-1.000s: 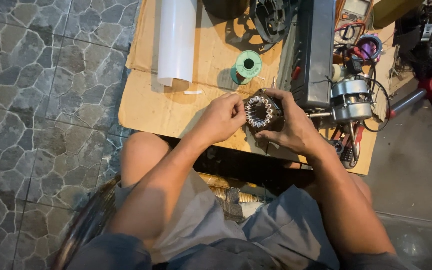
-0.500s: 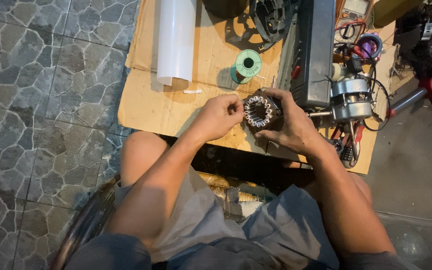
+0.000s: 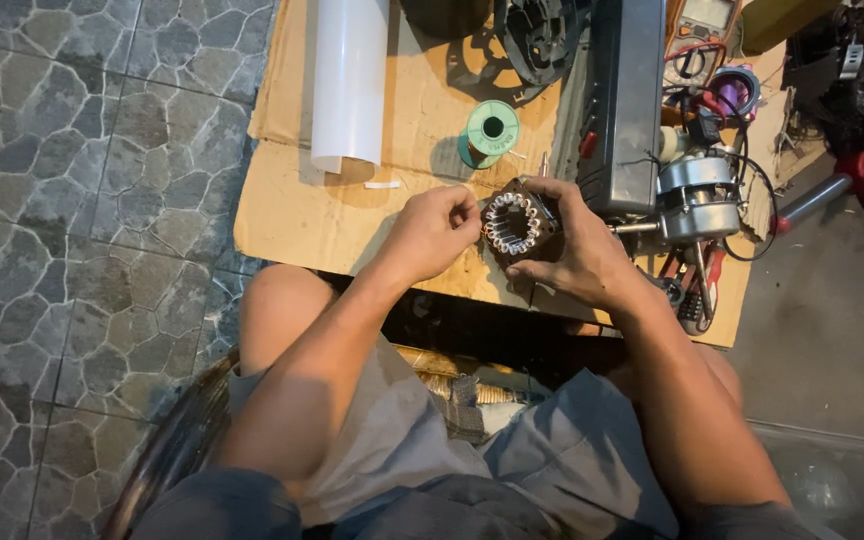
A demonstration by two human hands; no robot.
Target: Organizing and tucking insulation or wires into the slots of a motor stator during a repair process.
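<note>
Above the cardboard sheet, the right hand grips a motor stator while the left hand pinches its edge.

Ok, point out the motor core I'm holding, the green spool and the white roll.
motor core (image 3: 512, 222), head view, on its ring of pale slot liners.
green spool (image 3: 493, 128), head view, on its top flange.
white roll (image 3: 351, 80), head view, on the middle of its side.

A small handheld meter lies at the top edge of the tabletop, right of a long black box; it has an orange casing and a pale grey rectangular screen. The green wire spool carries a round green label, too small to make out.
</note>
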